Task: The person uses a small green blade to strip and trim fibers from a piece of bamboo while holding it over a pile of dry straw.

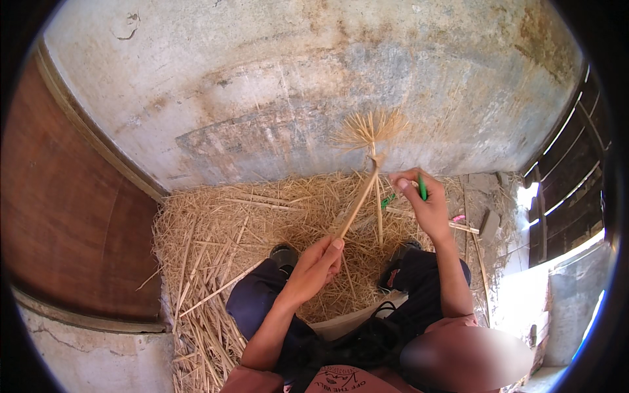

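Well, brown door (72,196): at the far left, in a frame beside the stained, peeling wall (275,85).
Straw (216,229): spread over the floor, with longer, thicker pale stalks in a heap at the lower left.
Left hand (316,267): fingers closed around the lower end of a pale stick, the thumb lying along it and pointing up its length.
Shirt (314,384): reddish, with dark printed lettering and a small motif on the chest, upside down in this view; a fold cuts part of it off.
Pale stick (358,204): slants up and right from the left hand, its upper end meeting the straw brush; whether they are joined, I cannot tell.
Straw brush (373,128): a fan of thin dry strands in front of the wall, on a thin stem running down among the straw.
Green tie (388,201): just beside that stem, a small bright tangle.
Right hand (429,204): raised right of the stem, fingers curled in narrow around a green handle (422,187); its other end cannot be made out.
Pink scrap (457,218): on the floor, right of the right hand.
Dark block (489,224): farther right, near the slatted wall (576,170), where light comes through the gaps.
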Tool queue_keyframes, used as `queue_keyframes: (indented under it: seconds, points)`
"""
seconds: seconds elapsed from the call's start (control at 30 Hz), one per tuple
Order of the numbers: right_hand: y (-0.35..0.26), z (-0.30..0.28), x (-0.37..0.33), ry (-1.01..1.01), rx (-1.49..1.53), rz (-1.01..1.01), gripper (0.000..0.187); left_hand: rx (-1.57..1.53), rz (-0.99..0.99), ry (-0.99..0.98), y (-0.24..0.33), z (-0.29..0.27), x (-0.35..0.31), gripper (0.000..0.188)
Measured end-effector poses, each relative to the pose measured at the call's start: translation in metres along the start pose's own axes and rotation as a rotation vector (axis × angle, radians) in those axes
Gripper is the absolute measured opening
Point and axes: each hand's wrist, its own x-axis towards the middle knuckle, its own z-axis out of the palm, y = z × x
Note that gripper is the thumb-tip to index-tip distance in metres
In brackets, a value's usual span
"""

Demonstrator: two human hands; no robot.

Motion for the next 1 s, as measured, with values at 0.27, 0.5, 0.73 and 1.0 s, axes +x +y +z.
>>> queue_keyframes:
  seconds: [0.27, 0.5, 0.73, 1.0]
  points:
    - [0.026, -0.017, 0.004, 0.144, -0.438, 0.001, 0.033, -0.074, 0.046, 0.168, 0.006, 0.004, -0.001, 0.035]
    - [0.035, -0.04, 0.008, 0.224, -0.586, 0.154, 0.034, -0.081, 0.094, 0.153, 0.004, 0.006, 0.002, 0.028]
    - [0.034, -0.035, 0.004, 0.228, -0.691, 0.003, 0.034, -0.094, 0.095, 0.15, 0.005, 0.008, 0.002, 0.026]
    - [0.02, -0.027, 0.004, 0.223, -0.555, 0.074, 0.036, -0.117, 0.093, 0.12, 0.009, 0.01, 0.001, 0.026]
